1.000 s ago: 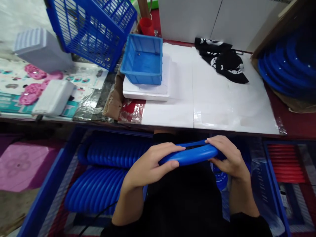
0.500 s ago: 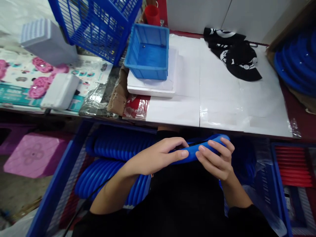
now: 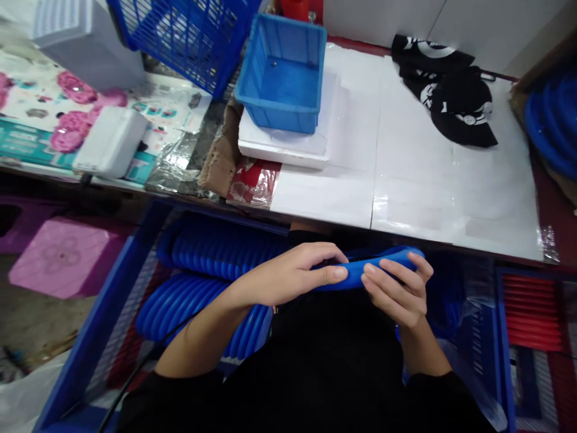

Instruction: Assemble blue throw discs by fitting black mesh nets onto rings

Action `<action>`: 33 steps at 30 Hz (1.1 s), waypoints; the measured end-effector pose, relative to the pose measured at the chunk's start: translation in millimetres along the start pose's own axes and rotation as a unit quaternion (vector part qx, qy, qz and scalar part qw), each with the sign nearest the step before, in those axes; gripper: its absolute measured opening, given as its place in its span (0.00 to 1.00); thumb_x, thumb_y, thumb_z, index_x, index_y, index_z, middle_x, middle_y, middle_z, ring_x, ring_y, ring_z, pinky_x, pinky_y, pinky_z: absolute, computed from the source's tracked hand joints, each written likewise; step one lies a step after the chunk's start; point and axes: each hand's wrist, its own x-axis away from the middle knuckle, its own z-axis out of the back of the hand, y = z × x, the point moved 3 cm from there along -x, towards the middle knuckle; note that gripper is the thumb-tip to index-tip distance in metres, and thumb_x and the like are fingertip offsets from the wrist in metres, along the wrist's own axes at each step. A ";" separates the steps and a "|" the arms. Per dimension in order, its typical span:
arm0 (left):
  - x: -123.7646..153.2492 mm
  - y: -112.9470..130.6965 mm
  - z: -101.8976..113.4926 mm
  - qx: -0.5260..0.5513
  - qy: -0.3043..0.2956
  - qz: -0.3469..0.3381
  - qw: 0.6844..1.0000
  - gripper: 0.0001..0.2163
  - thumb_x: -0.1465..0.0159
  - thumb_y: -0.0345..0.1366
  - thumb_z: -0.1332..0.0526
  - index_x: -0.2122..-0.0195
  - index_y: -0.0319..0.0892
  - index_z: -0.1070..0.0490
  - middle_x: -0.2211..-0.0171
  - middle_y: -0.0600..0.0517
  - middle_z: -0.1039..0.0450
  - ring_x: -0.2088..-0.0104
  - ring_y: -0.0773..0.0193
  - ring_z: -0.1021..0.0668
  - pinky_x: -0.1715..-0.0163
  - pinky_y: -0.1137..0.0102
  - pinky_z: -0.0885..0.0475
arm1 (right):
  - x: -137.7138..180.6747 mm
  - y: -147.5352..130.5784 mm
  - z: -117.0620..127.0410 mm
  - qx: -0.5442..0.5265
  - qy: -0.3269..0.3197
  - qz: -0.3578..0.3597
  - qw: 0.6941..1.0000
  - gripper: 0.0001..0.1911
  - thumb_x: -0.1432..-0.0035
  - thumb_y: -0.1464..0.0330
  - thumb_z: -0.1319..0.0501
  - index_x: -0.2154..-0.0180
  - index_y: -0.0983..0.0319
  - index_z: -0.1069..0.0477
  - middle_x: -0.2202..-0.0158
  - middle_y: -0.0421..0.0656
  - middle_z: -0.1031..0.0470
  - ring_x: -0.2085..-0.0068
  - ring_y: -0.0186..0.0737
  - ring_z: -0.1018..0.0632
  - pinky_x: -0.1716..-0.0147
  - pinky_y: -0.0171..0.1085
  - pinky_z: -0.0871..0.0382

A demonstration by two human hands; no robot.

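Blue piece (image 3: 355, 276), long axis left-right, right end higher in view; left hand (image 3: 297, 276) fingers pinching left end, right hand (image 3: 401, 291) fingers gripping right

A head-worn camera is looking forward and steeply down from above the wearer's black shirt (image 3: 320, 367), which is filling the lower middle. It is viewing the blue plastic piece (image 3: 354, 274) from close above, near centre, while the table (image 3: 415, 192) is stretching across the upper half, farther off.
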 end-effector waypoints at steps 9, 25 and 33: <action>-2.8 -40.2 17.7 0.050 -0.073 -0.029 0.996 0.20 0.33 0.52 0.31 0.52 0.40 0.17 0.55 0.48 0.19 0.55 0.58 0.20 0.49 0.66 0.26 | 17.2 10.9 -6.2 0.042 0.013 -0.010 0.999 0.16 0.31 0.71 0.35 0.46 0.48 0.24 0.42 0.43 0.20 0.37 0.47 0.23 0.31 0.62 0.35; -17.8 -28.0 11.1 0.071 -0.065 -0.082 0.992 0.12 0.35 0.44 0.27 0.58 0.41 0.16 0.62 0.51 0.19 0.62 0.62 0.22 0.57 0.69 0.29 | -0.4 0.3 -0.9 0.009 -0.085 0.084 0.993 0.17 0.33 0.79 0.35 0.63 0.48 0.17 0.50 0.28 0.14 0.29 0.40 0.31 0.20 0.59 0.61; -21.0 -29.2 11.9 0.065 -0.065 -0.078 0.993 0.13 0.35 0.45 0.27 0.56 0.41 0.16 0.61 0.50 0.18 0.61 0.60 0.21 0.58 0.69 0.28 | -0.2 -2.6 0.0 0.031 -0.118 0.068 0.990 0.12 0.32 0.71 0.31 0.60 0.43 0.19 0.61 0.25 0.13 0.53 0.42 0.15 0.20 0.60 0.64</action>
